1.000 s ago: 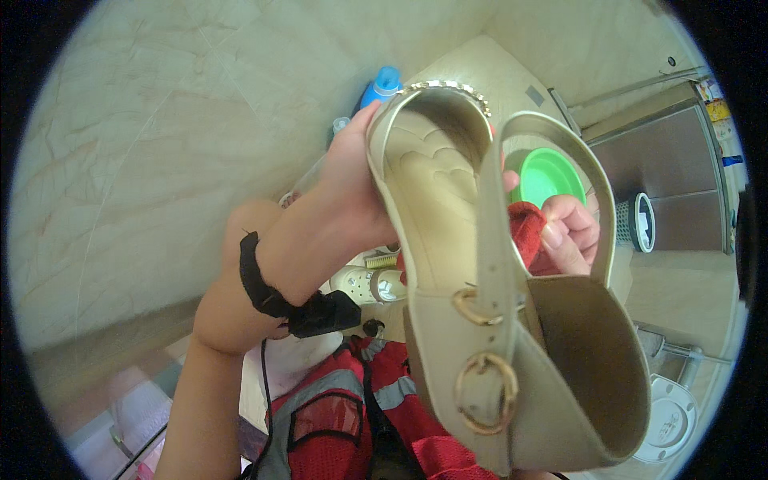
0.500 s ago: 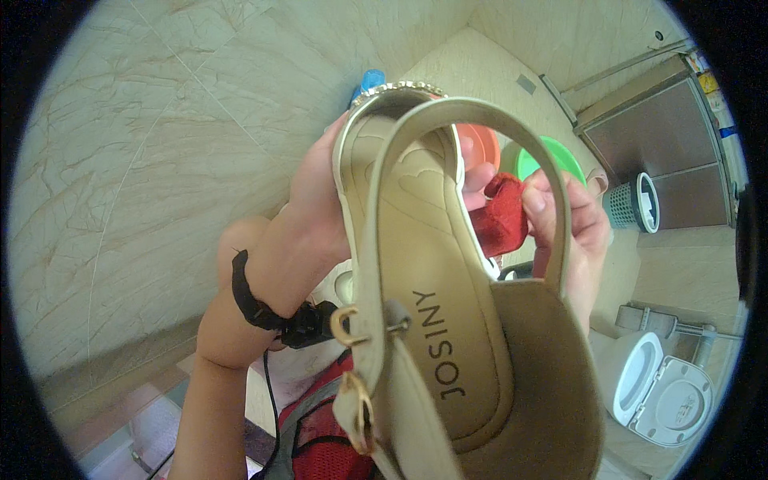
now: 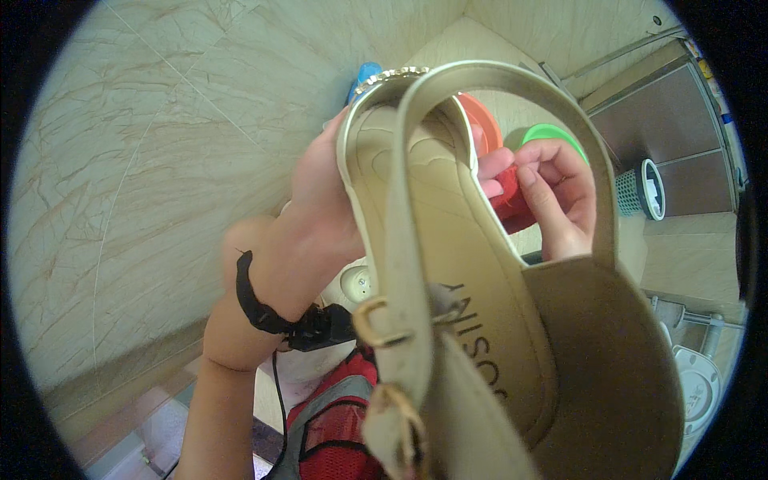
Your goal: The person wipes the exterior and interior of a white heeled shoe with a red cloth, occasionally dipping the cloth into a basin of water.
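Observation:
A beige sandal [image 3: 472,224] with a buckled ankle strap and a beaded trim at the toe fills the middle of the view, its insole facing up and its heel end closest to me. From the left side, my left hand [image 3: 320,184] grips it near the toe, with fingertips showing past its right edge. My right hand [image 3: 564,188], beyond the looped strap, pinches a red cloth [image 3: 514,204] between thumb and fingers. The cloth lies against the sandal's right edge beside the left fingertips. Part of the cloth is hidden behind the sandal.
An orange basin [image 3: 482,116] and a green basin [image 3: 552,133] sit beyond the hands, with a blue object [image 3: 366,74] near the wall. A teal wastebasket [image 3: 630,194] stands by a cabinet [image 3: 660,120]. A toilet lid [image 3: 700,388] shows at right.
The sandal's heel end has swung right and closer, covering more of the toilet. My right hand has shifted slightly with the cloth, less of which now shows.

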`<state>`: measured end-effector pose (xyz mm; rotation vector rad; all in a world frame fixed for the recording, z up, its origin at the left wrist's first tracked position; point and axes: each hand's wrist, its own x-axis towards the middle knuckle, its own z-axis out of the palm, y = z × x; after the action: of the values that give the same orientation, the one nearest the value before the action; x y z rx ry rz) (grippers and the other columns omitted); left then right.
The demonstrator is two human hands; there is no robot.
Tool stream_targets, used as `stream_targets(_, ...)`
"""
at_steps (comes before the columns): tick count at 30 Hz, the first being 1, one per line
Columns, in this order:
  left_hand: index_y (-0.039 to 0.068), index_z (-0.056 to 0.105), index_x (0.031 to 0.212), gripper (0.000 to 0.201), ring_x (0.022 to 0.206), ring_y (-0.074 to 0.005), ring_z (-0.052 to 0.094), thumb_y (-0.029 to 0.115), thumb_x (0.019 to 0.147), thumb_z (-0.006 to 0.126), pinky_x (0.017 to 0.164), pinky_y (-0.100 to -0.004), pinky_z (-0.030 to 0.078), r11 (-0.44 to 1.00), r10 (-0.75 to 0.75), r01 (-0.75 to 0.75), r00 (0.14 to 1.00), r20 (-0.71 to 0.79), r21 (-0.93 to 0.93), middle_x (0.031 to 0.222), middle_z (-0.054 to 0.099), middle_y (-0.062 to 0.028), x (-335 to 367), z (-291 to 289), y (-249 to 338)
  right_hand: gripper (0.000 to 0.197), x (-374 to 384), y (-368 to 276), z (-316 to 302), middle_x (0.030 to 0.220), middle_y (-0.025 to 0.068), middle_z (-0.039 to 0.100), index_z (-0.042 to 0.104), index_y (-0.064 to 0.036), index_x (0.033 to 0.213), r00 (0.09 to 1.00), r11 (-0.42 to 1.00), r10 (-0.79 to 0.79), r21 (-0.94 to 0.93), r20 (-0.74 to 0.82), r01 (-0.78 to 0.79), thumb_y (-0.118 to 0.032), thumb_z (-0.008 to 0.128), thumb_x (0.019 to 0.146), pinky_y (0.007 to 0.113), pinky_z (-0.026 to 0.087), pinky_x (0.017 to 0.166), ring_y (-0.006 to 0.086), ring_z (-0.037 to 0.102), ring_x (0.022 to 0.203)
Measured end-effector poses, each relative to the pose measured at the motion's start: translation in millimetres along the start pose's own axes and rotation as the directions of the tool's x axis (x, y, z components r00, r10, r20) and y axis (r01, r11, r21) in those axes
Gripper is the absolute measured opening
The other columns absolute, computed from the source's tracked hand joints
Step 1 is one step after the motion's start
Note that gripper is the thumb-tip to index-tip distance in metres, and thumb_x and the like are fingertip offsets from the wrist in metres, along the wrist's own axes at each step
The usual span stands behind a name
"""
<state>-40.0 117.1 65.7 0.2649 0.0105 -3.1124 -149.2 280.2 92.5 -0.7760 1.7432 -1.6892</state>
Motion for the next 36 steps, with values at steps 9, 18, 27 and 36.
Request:
stream_targets(9,0.000,0.046,0.123,0.052,0.115,-0.0489,0.042,0.040,0.094,0.029,0.101,-0.0578,0.030,1.000,0.019,-0.017,0.996,0.089,-0.018,0.124,0.047,-0.0246,-4,-2,2,0.009,-4,2,5,0.082,0.0011,0.057,0.053,0.0012,0.095,0.999,0.999,-0.030,0.017,-0.020,0.030,-0.001,0.046,0.090,0.018,0.041,0.065,0.0048,0.052,0.074)
stream_targets(18,-0.001,0.047,0.121,0.053,0.112,-0.0403,0.047,0.041,0.093,0.031,0.100,-0.0525,0.036,0.988,-0.153,0.153,0.988,-0.010,0.024,0.121,0.049,-0.0240,6,-16,17,0.009,-4,-3,8,0.074,-0.0008,0.055,0.053,0.0006,0.091,0.995,0.997,-0.063,-0.049,0.076,0.067,0.000,0.045,0.088,0.018,0.040,0.060,0.0033,0.049,0.067)
stream_targets(27,0.000,0.046,0.123,0.051,0.118,-0.0377,0.042,0.039,0.093,0.034,0.103,-0.0508,0.032,0.993,-0.113,0.114,0.993,0.019,-0.014,0.124,0.047,-0.0216,-1,-13,12,0.008,-7,1,11,0.077,-0.0003,0.056,0.054,0.0003,0.090,0.999,1.000,0.002,0.009,0.042,-0.002,0.000,0.047,0.087,0.018,0.041,0.060,0.0040,0.051,0.068)
stream_targets(36,0.000,0.045,0.125,0.050,0.123,-0.0351,0.037,0.037,0.093,0.037,0.107,-0.0491,0.027,0.989,-0.132,0.136,0.989,0.062,-0.062,0.127,0.046,-0.0192,-1,-9,13,0.010,-5,3,10,0.073,-0.0014,0.053,0.054,0.0014,0.089,0.999,0.999,-0.010,0.048,0.052,0.008,0.002,0.045,0.086,0.017,0.038,0.058,0.0027,0.047,0.066)
